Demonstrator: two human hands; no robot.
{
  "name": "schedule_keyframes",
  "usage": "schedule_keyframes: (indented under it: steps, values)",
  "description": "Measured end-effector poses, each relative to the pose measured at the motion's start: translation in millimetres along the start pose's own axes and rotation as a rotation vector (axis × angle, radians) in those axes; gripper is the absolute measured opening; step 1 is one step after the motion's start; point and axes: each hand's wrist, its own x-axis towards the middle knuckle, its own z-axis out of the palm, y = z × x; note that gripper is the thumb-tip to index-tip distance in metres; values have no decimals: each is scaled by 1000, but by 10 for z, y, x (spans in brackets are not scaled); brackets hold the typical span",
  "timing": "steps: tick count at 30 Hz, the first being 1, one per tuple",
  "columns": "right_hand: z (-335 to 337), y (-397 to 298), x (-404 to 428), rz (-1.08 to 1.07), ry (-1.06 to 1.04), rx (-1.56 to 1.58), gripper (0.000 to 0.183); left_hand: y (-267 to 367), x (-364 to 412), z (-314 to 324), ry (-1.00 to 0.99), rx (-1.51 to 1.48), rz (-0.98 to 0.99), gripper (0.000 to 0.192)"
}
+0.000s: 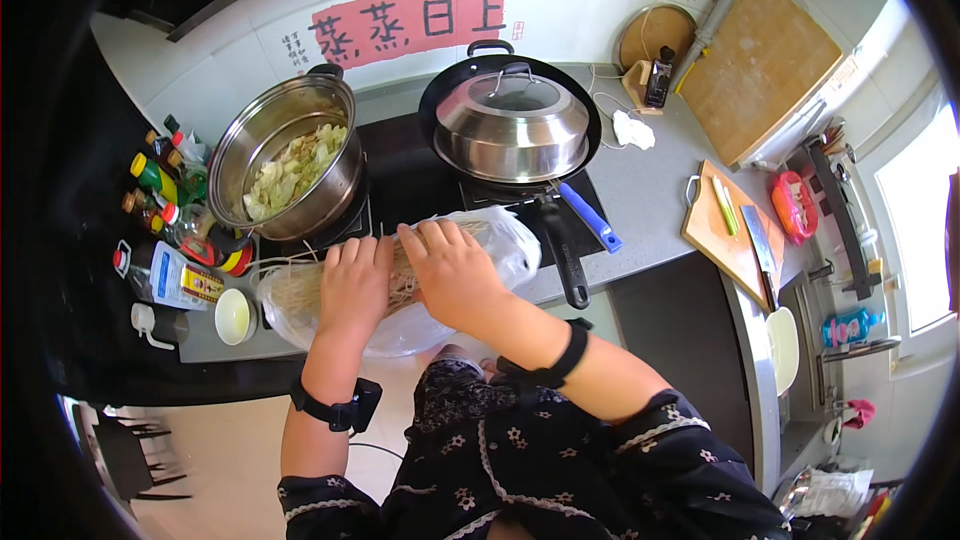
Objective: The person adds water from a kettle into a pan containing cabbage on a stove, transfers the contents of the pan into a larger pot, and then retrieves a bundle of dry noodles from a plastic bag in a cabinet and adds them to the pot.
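My left hand [354,281] and my right hand [454,262] lie side by side over a bundle of thin dried noodles [403,281]. Both grip it from above, fingertips pointing away from me. A clear plastic bag [514,244] wraps the bundle, and loose strands stick out near its left end. My thumbs' grip below is partly hidden. Just beyond my left hand, a tilted-looking stainless steel pot [315,202] holds chopped cabbage [296,169]. Farther right, a black wok [592,116] carries a domed steel lid [517,142] with a glass top.
Bottles [157,176] crowd the left side, near a small white bowl [235,316]. The wok's black handle [564,255] and a blue handle [589,217] jut toward me. At right, a cutting board [712,240] bears green stalks [725,206] and a cleaver [759,238].
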Motion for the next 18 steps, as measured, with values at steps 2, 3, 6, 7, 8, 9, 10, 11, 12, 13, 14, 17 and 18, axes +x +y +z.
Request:
schedule_keyframes:
  steps: [2, 3, 6, 7, 8, 9, 10, 11, 12, 13, 14, 17, 18]
  values:
    - [86, 65, 5, 21, -15, 3, 53, 10, -28, 12, 19, 26, 22, 23]
    - [115, 82, 18, 31, -42, 9, 47, 26, -52, 9, 37, 43, 38, 21]
    - [187, 87, 17, -8, -149, -64, 37, 66, -60, -18, 56, 78, 83, 20]
    - [213, 88, 11, -4, -192, -101, 33, 89, -69, -30, 55, 93, 105, 19]
    - [232, 95, 0, -4, -191, -100, 33, 114, -86, -15, -10, 71, 89, 25]
    - [252, 93, -5, -16, -218, -150, 30, 127, -100, 1, -11, 74, 88, 25]
    - [275, 94, -15, -29, -246, -200, 28, 138, -112, 24, -24, 70, 75, 25]
    - [320, 100, -43, -32, -244, -197, 28, 152, -130, 46, -36, 66, 62, 24]
    - [346, 98, -60, -49, -190, -224, 27, 166, -157, 73, -16, 66, 48, 24]
    - [373, 98, -73, -66, -135, -249, 28, 181, -179, 89, -17, 70, 45, 24]
    - [398, 102, -85, -70, -133, -245, 28, 198, -200, 100, 6, 81, 38, 23]
    - [365, 58, -85, -122, -163, -251, 22, 245, -315, 91, -22, 96, -19, 26]
    - [364, 69, -79, -140, -182, -209, 22, 262, -323, 64, 12, 86, -36, 27]
